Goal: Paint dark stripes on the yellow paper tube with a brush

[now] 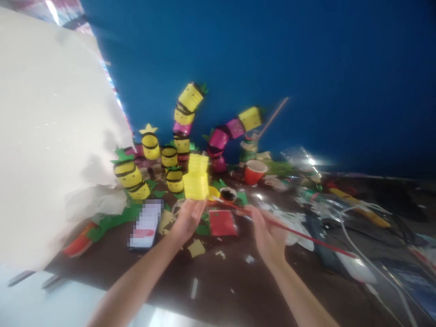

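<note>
My left hand (189, 221) is closed on a bright yellow piece (195, 185) made of two stacked block-like sections, held upright over the table; motion blur hides its detail. Between the fingers of my right hand (268, 234) lies a thin paintbrush (299, 231) with a long red handle, its tip pointing left, close to the yellow piece. Just beyond that tip stands a small cup of dark paint (228, 195). A flat red square (222, 222) lies between my hands. Yellow scraps (196, 248) are scattered nearby.
Stacked yellow and magenta cups with black bands (184, 113) stand along the blue wall. A phone (146, 225) lies at left, near a tipped red cup (80, 240). Another red cup (255, 172) stands behind. Plastic bottles (320, 202) and a white cable (361, 240) clutter the right.
</note>
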